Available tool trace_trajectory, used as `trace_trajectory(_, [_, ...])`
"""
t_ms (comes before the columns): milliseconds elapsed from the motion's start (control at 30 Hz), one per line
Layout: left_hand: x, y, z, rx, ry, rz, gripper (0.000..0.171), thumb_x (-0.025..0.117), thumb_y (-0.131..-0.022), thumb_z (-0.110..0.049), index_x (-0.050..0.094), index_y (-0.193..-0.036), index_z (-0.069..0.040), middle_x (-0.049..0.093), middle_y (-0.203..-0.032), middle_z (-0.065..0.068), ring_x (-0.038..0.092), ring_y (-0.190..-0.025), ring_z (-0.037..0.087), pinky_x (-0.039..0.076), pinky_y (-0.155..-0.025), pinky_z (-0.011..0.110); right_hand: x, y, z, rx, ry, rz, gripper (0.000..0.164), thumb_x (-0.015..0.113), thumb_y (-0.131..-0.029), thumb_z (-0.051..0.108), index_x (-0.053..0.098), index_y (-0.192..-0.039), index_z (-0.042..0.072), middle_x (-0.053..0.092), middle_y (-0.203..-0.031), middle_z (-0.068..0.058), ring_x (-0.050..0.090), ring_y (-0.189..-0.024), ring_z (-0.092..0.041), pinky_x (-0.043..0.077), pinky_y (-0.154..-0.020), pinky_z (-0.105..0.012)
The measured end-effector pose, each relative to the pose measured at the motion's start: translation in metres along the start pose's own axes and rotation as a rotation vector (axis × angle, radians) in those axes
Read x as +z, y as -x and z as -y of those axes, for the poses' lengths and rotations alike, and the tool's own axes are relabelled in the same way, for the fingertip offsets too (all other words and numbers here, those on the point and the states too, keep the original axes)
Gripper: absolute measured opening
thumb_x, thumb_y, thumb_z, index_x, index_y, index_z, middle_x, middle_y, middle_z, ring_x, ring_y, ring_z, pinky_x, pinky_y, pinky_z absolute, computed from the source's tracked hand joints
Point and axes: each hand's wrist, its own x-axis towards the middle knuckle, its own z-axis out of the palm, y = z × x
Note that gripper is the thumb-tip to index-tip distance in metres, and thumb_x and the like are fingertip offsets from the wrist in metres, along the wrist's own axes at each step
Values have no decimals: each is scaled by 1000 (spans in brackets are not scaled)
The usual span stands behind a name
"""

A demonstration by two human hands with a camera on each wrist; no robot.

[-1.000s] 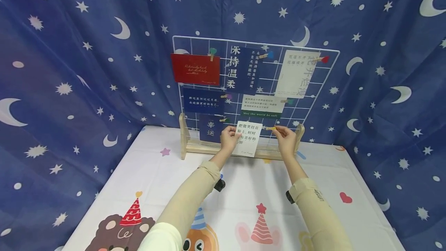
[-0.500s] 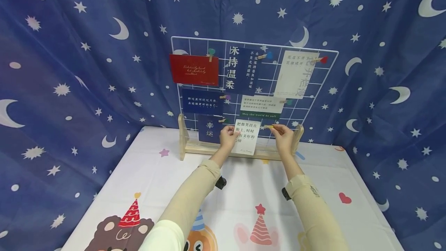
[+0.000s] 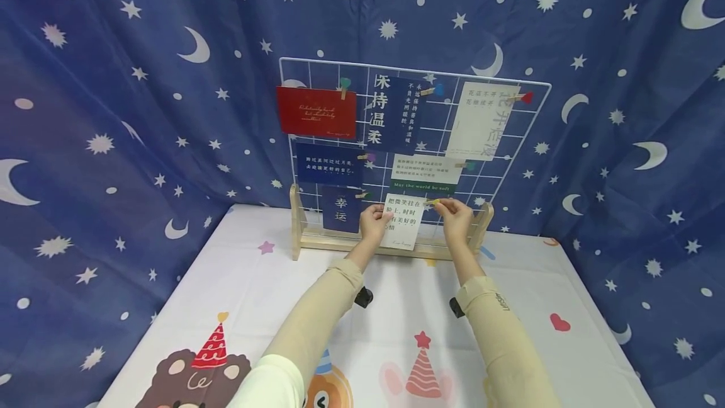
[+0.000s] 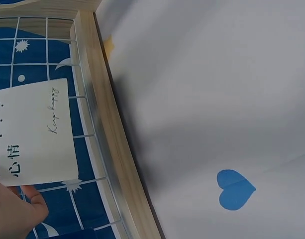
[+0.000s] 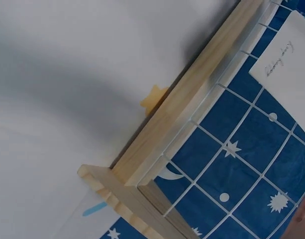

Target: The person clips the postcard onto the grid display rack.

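My left hand [image 3: 374, 224] pinches the left edge of a white card [image 3: 404, 232] with dark lettering, held against the lower part of a white wire grid [image 3: 512, 137]. In the left wrist view the card [image 4: 38, 134] shows the words "Keep happy", with the thumb [image 4: 35, 204] at its edge. My right hand [image 3: 456, 219] pinches a small yellow-topped clothespin [image 3: 433, 202], whose tip reaches the card's upper right corner. Only a sliver of the right hand [image 5: 301, 219] shows in the right wrist view, where the clothespin is out of sight.
Several other cards hang on the grid by clothespins: a red card [image 3: 317, 112], a tall blue card [image 3: 396, 115] and a blue card [image 3: 342, 209] beside my left hand among them. A wooden base [image 3: 340, 242] carries the grid on a white printed tablecloth [image 3: 255, 294].
My right hand has moved left with the clothespin, from beside the card to its upper right corner. The card has risen slightly, still held by my left hand.
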Motion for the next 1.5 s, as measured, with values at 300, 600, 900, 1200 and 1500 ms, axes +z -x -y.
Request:
trace_trajectory(300, [3,6,-16,-40,42,-29,23,77,-77,-18,67,-95,-6,74,-85,10,69,-73,18,55,-62,28,0,-5,2,32,-34,12,20,65,-84,-2,64,-100,-14,63,-104,-33,58,-62,13,51,-67,-6])
trace_trajectory(600, [25,-26,46,-47,90,-32,28,82,-70,-33,66,-88,-17,73,-80,-1,68,-69,9,54,-57,24,-1,-9,-1,98,-75,81,23,62,-85,-4,60,-103,-18,59,-108,-37,61,-61,10,52,-66,-9])
trace_trajectory(900, [13,15,-34,-85,-2,-130,15,78,-75,-12,66,-83,-13,73,-76,1,66,-64,9,52,-54,23,1,-11,-3,116,-98,132,25,60,-86,-7,56,-107,-20,56,-111,-39,61,-63,9,53,-67,-10])
trace_trajectory(1200, [12,15,-38,-60,-4,-241,20,83,-69,-17,70,-83,-10,73,-74,5,68,-63,14,52,-54,26,3,-13,-1,106,-77,151,26,60,-86,-7,56,-107,-21,57,-109,-40,60,-53,6,52,-59,-9])
trace_trajectory(1500, [22,-9,10,-59,-64,-219,27,83,-69,-34,73,-85,-15,71,-77,2,66,-69,16,54,-58,28,-1,-12,-5,81,-40,179,26,61,-87,-3,58,-108,-19,58,-109,-39,61,-58,5,52,-62,-9])
